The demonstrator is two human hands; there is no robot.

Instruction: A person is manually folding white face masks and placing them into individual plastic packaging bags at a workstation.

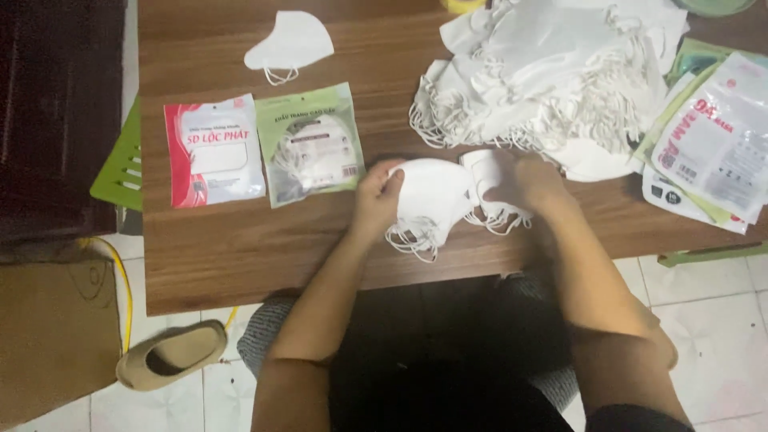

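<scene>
The right edge of the picture cuts off the stack of printed packets [712, 136], and the top edge cuts off the big heap of white masks [552, 72], so neither can be seen whole. The person's lap below the bench [208, 256] lies in deep shadow with nothing readable in it.

The small stack of white masks [436, 196] sits close to the near edge of the bench, its ear loops trailing almost to that edge. Left of this stack lie a green packet [310, 144] and, beyond it, a red-and-white packet [212, 150], with bare wood in front of both. A single mask [290, 44] lies far back from the stack, alone. The heap rises just behind and right of the stack, nearly touching it.

The left hand [376, 196] pinches the stack's left edge, fingers closed on it. The right hand [532, 182] rests curled over the stack's right end; its fingertips are hidden, so I cannot tell whether it grips.
</scene>
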